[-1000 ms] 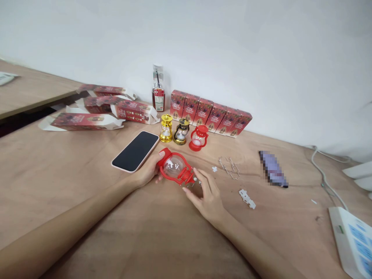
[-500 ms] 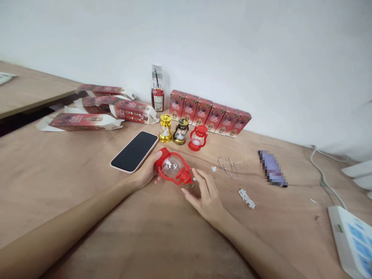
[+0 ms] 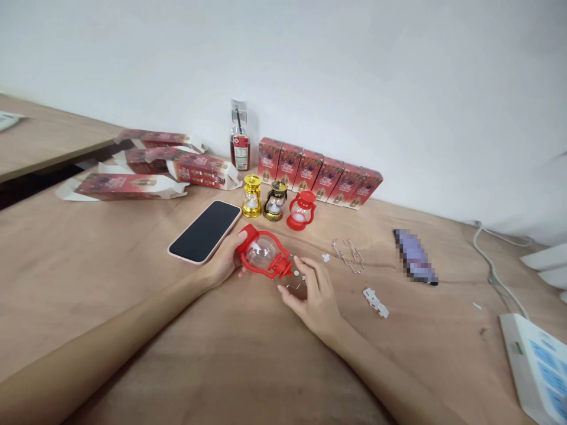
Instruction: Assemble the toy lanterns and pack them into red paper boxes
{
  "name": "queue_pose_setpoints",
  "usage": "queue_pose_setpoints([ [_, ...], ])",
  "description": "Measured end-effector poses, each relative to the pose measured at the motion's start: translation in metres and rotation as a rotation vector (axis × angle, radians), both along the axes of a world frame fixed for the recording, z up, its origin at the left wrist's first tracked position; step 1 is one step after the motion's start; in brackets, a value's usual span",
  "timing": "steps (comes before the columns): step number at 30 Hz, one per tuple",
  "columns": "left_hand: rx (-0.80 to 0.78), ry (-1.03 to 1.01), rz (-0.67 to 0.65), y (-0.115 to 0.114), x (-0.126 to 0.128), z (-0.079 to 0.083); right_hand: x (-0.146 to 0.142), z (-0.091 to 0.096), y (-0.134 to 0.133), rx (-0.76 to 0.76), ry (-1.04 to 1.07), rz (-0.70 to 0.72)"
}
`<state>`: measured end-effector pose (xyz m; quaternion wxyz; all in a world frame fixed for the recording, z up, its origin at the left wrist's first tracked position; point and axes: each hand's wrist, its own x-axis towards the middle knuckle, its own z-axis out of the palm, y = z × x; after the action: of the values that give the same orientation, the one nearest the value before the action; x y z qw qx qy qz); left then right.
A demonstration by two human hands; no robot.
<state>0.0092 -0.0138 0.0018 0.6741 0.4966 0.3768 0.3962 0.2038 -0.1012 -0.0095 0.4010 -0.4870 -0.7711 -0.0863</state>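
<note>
A small red lantern (image 3: pixel 262 252) with a clear globe lies tilted on its side above the table, its base toward the left. My left hand (image 3: pixel 224 258) is closed around that base, thumb on top. By the lantern's pointed top, my right hand (image 3: pixel 316 298) has its thumb and fingers apart, with a gap between them and the lantern. A thin bent wire (image 3: pixel 293 287) and small white bits (image 3: pixel 296 273) show between these fingers; whether the hand touches the wire I cannot tell. Behind stand a gold lantern (image 3: pixel 252 196), a black-and-gold lantern (image 3: pixel 275 201) and another red lantern (image 3: pixel 302 211).
A phone (image 3: pixel 206 231) lies left of the lanterns. Several red boxes (image 3: pixel 328 179) and a bottle (image 3: pixel 240 141) line the wall; opened boxes (image 3: pixel 128 184) lie left. Rightward are bent wires (image 3: pixel 352 255), a white plastic piece (image 3: pixel 375 303), a blurred purple object (image 3: pixel 415 257) and a power strip (image 3: pixel 534 360).
My right hand has drawn slightly away from the lantern's top, and its fingers have spread from it. My left hand and the lantern have stayed almost still.
</note>
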Motion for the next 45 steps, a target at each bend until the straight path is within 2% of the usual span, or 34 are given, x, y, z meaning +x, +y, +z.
queue_pose_setpoints([
  [3,0.009,-0.038,0.065,-0.001,0.002,-0.001,-0.001,0.001,0.0,-0.009,-0.005,-0.015],
  [8,0.091,-0.07,0.054,-0.002,0.002,-0.005,-0.002,0.002,0.002,0.005,0.028,-0.053],
  [14,0.366,0.154,0.016,-0.006,0.001,0.002,0.0,-0.003,0.004,0.054,0.083,-0.073],
  [19,0.414,0.176,-0.041,-0.008,0.005,0.005,0.002,-0.003,0.0,0.078,0.03,0.079],
  [23,0.446,0.2,0.054,-0.006,0.005,0.002,0.002,0.001,-0.002,0.039,-0.092,0.307],
  [26,0.466,0.231,0.093,-0.005,0.005,0.001,0.001,0.004,0.0,-0.031,-0.132,0.375],
  [33,0.441,0.229,0.076,-0.006,0.003,0.007,0.0,0.006,0.003,-0.066,-0.154,0.356],
  [42,0.425,0.157,-0.112,-0.013,0.003,0.003,0.0,0.004,0.0,-0.132,-0.178,0.23],
  [45,0.465,0.147,-0.146,-0.016,0.006,0.001,0.002,0.003,-0.001,-0.146,-0.194,0.198],
])
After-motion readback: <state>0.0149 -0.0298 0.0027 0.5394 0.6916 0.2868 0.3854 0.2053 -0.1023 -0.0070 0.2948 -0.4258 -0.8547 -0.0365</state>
